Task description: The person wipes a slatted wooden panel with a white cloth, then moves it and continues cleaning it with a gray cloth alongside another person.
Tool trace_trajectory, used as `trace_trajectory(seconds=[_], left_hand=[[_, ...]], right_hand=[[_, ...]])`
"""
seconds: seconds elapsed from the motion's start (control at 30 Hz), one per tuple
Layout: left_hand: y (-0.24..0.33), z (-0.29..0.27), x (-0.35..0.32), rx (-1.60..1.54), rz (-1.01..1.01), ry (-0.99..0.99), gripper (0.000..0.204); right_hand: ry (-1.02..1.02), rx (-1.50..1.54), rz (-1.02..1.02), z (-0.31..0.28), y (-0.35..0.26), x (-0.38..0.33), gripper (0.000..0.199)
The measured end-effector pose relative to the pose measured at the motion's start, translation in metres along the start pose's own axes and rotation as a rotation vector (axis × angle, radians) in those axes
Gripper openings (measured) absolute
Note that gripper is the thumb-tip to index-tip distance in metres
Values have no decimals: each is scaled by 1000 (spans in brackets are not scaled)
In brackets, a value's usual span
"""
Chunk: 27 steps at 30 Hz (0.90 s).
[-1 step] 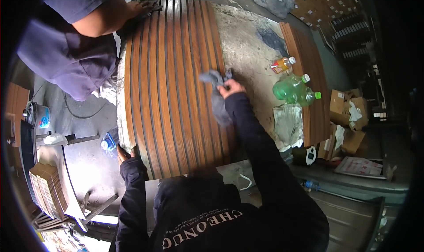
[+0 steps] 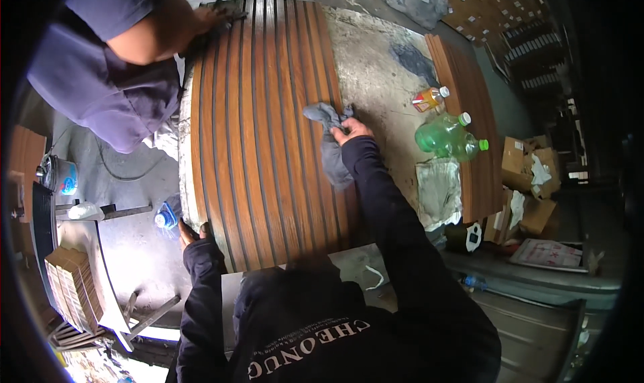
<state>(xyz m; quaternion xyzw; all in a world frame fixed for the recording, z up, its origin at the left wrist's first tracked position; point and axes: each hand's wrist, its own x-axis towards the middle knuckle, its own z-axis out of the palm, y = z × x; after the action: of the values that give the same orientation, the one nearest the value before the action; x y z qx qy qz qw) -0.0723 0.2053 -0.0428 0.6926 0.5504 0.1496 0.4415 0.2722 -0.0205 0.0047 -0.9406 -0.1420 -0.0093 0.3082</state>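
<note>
My right hand (image 2: 351, 132) is closed on a grey cloth (image 2: 333, 156), which lies bunched and trailing over the right side of a brown slatted wood-look panel (image 2: 268, 134). Dark grooves run lengthwise between the panel's slats. At the panel's near left corner is my left hand (image 2: 191, 234), thumb and fingers apart, against the edge and holding nothing visible. Across the panel, at its far left end, another person's hand (image 2: 204, 19) presses a dark cloth (image 2: 231, 15) on the slats.
Right of the panel, the stained worktop (image 2: 365, 54) bears a small orange-labelled bottle (image 2: 427, 100), green bottles (image 2: 443, 136), a folded pale cloth (image 2: 437, 189) and stacked brown boards (image 2: 473, 128). A blue-capped jug (image 2: 166, 216) stands left. Cardboard boxes (image 2: 530, 168) are at right.
The other person's hand and dark cloth have shifted slightly at the far end. My right hand and the grey cloth have barely moved; my left hand stays at the corner.
</note>
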Motion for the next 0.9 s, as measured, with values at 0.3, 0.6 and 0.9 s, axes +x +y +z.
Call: trace_trajectory(seconds=[0.3, 0.6, 0.9], left_hand=[[19, -19, -8, 279, -64, -7, 63], [6, -10, -3, 266, -1, 19, 66], [-3, -6, -1, 348, 70, 87, 72]], right_hand=[[-154, 130, -106, -31, 40, -142, 21], [-63, -27, -94, -3, 16, -58, 25], [-394, 24, -423, -28, -30, -204, 20]])
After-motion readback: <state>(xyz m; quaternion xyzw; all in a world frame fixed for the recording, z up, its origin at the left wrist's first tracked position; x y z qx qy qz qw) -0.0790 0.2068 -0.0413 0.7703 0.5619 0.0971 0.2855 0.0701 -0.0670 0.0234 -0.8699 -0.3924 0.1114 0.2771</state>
